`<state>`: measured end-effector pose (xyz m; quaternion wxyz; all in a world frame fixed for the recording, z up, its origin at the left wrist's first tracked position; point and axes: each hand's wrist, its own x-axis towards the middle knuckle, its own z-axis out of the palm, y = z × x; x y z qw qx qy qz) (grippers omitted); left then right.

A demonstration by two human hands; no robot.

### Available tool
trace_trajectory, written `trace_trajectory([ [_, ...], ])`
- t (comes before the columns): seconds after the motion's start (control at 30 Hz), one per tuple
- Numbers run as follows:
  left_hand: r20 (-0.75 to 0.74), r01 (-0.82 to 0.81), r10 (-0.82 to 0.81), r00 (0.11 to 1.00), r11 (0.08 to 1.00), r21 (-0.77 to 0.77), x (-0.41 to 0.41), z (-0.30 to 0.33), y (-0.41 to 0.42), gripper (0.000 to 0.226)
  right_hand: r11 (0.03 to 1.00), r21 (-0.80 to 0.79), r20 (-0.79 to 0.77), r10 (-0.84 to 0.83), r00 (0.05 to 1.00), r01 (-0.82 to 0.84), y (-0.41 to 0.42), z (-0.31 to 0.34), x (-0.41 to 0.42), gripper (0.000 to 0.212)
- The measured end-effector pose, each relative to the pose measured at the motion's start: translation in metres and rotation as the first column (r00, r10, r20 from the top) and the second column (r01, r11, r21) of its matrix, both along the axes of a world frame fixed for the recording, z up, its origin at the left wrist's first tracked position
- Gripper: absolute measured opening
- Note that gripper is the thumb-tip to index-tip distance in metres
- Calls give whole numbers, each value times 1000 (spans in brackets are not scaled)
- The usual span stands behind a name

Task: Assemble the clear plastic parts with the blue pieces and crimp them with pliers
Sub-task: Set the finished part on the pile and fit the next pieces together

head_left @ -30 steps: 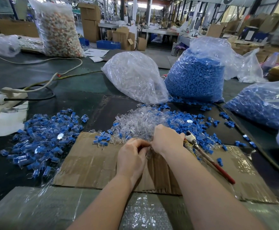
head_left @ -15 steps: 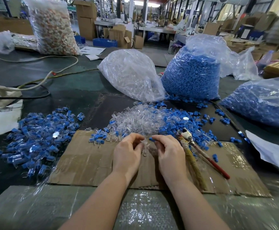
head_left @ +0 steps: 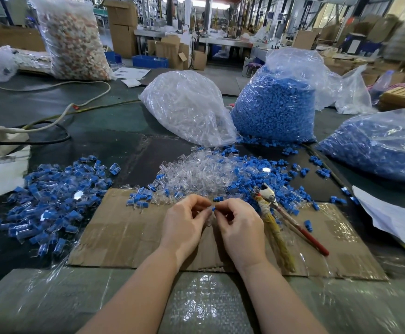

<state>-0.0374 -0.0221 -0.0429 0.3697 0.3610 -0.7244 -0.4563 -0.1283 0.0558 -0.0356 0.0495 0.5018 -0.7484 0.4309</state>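
Observation:
Over the cardboard sheet [head_left: 129, 235] my left hand [head_left: 184, 222] pinches a clear plastic part [head_left: 208, 219], mostly hidden by the fingers. My right hand [head_left: 240, 225] pinches a small blue piece [head_left: 213, 209] and holds it against that clear part. Just beyond lies a loose heap of clear parts [head_left: 196, 174] mixed with blue pieces [head_left: 259, 174]. The pliers [head_left: 283, 220], with one red handle and one wrapped handle, lie on the cardboard to the right of my right hand. A pile of assembled blue-and-clear parts [head_left: 52, 201] spreads at the left.
A bag of clear parts [head_left: 187, 107] and two bags of blue pieces [head_left: 274, 109] [head_left: 377, 145] stand behind the heap. Cables and a white power strip [head_left: 6, 131] lie at the far left. White paper [head_left: 389, 215] sits at the right. Plastic film covers the near table edge.
My hands came back from the heap toward me and rose slightly. The right hand now holds a blue piece against the clear part in the left. The pliers stayed put.

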Motion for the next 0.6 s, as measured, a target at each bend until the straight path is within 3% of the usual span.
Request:
trace_trajectory([
  [0.37, -70, 5, 0, 998, 998, 66, 2, 6, 2, 12, 997, -31, -25, 68, 997, -68, 2, 3, 0, 24],
  [0.6, -37, 6, -4, 999, 999, 39, 3, 8, 5, 18, 995, -42, -30, 84, 996, -85, 5, 4, 0, 19],
])
